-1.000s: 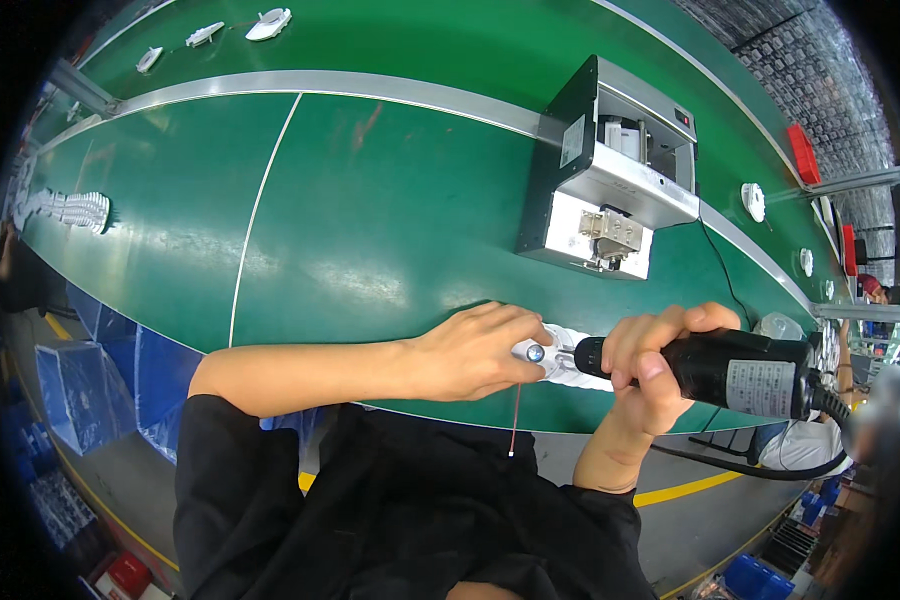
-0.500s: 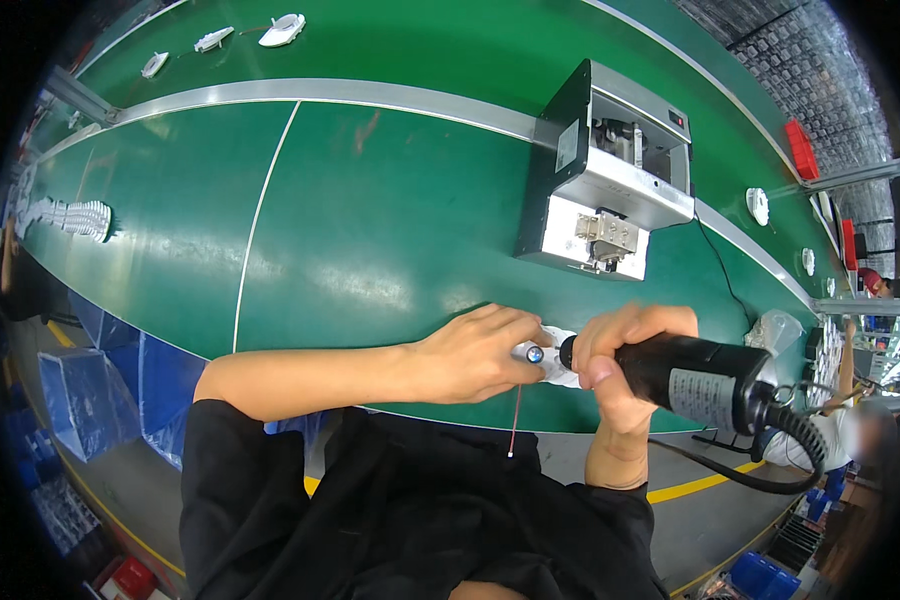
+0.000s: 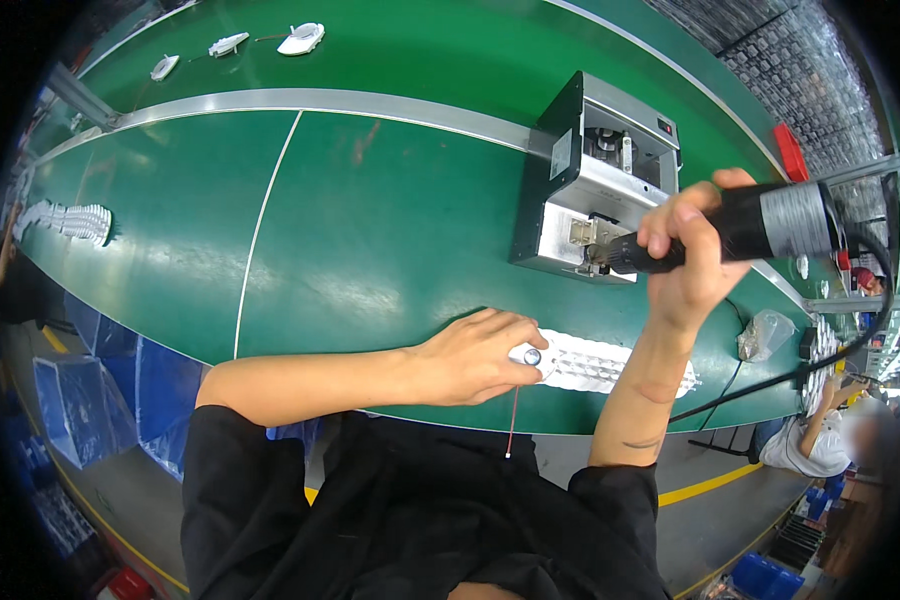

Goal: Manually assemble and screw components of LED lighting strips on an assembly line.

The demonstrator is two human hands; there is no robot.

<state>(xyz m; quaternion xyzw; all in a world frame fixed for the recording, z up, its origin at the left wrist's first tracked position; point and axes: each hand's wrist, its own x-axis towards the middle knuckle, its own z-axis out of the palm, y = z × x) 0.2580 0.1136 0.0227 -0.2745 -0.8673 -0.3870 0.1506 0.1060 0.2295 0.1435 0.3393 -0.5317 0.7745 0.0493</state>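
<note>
My right hand (image 3: 692, 245) grips a black electric screwdriver (image 3: 770, 222) by its body. Its tip is at the small metal block on the front of a grey and black screw feeder (image 3: 560, 215); the screwdriver's nose hides whether they touch. My left hand (image 3: 480, 358) rests low over the bench, fingers curled around a small white part (image 3: 521, 352) with a round shiny piece on it. From that part a thin red wire (image 3: 513, 425) hangs past the bench edge. Right of the left hand lies a row of white parts (image 3: 605, 364), packed closely together.
A clear plastic bag (image 3: 765, 335) lies at the right, with the screwdriver's black cable (image 3: 760, 388) near it. Stacked white parts (image 3: 75, 220) sit at the far left of the green bench (image 3: 370, 230). White pieces (image 3: 301, 39) rest on the belt behind. Another person (image 3: 820, 435) sits at right.
My right hand has carried the screwdriver up and away from the white part to the screw feeder. This uncovers the row of white parts. My left hand stays in place.
</note>
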